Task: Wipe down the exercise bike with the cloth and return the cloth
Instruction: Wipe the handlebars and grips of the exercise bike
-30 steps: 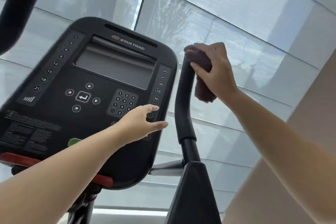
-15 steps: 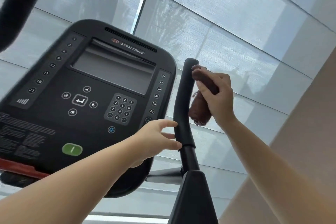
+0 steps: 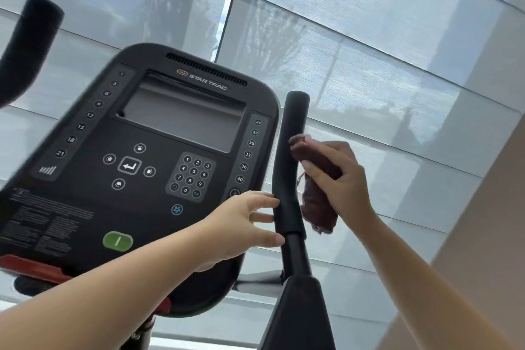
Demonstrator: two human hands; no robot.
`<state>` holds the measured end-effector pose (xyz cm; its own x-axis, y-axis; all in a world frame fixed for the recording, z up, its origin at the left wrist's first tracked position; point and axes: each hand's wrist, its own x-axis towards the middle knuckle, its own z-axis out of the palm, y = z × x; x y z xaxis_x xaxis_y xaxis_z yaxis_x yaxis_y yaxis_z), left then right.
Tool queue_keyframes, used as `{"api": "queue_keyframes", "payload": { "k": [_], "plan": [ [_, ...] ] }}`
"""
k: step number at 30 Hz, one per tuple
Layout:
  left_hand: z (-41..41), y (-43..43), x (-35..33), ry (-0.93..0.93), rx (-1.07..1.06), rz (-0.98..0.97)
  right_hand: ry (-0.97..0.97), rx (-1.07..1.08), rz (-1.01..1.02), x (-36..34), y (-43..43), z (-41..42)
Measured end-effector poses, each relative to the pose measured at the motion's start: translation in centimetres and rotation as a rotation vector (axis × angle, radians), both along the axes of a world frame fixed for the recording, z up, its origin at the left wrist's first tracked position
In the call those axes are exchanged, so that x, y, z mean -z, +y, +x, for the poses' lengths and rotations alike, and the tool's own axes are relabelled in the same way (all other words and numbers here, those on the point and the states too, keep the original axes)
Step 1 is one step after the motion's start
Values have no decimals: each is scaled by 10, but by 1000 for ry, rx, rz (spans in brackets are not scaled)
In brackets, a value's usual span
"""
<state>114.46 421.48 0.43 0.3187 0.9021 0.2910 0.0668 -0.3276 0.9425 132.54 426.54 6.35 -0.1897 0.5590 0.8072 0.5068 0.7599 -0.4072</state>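
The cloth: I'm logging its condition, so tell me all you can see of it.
The cloth is dark brownish-maroon, looks like soft terry, and is bunched into a roll. The right hand grips it, its upper end poking past the fingers, its lower end hanging loose. It sits beside the right handlebar grip; whether they touch is unclear.

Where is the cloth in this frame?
In the head view, the dark reddish cloth is bunched in the right hand, right of centre, against the right side of the bike's black handlebar grip.

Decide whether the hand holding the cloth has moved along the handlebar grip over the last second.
Yes. The right hand with the cloth has slid down the black handlebar grip, from its top end to about halfway.
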Motion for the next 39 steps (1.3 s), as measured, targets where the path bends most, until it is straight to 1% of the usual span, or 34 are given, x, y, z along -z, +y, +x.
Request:
{"api": "queue_keyframes", "payload": {
  "k": [2, 3, 5, 7, 11, 14, 18, 22, 24, 27, 32, 34, 37, 39],
  "plan": [
    [-1, 0, 2, -1, -12, 13, 179, 28, 98, -21, 19, -12],
    [-1, 0, 2, -1, -16, 20, 233, 17, 109, -31, 29, -19],
    [0, 1, 4, 22, -29, 40, 311, -61, 35, -37, 42, -29],
    [2, 2, 6, 58, -55, 73, 347, -105, -37, -31, 46, -28],
    [6, 3, 9, 107, -96, 136, 207, -136, -58, -9, 34, -10],
    [7, 3, 9, 129, -107, 157, 155, -147, -132, 18, 18, -4],
    [11, 2, 7, 119, -146, 153, 190, -182, -324, 48, -6, 7],
    [16, -4, 5, 113, -188, 130, 223, -186, -418, 59, -31, 10],
    [15, -8, 1, 159, -186, 115, 213, -169, -427, 59, -45, 9],
    [10, -16, -9, 273, -147, 91, 126, -149, -415, 53, -64, 10],
    [-4, -47, -20, 380, -6, 19, -138, -94, -446, 41, -94, 16],
    [-9, -66, -18, 427, 16, 9, -206, -78, -451, 43, -109, 17],
    [-17, -99, -9, 534, -15, 110, -152, -62, -446, 50, -128, 16],
    [-21, -122, 2, 536, -58, 181, -110, -50, -436, 52, -137, 13]
  ]
}}
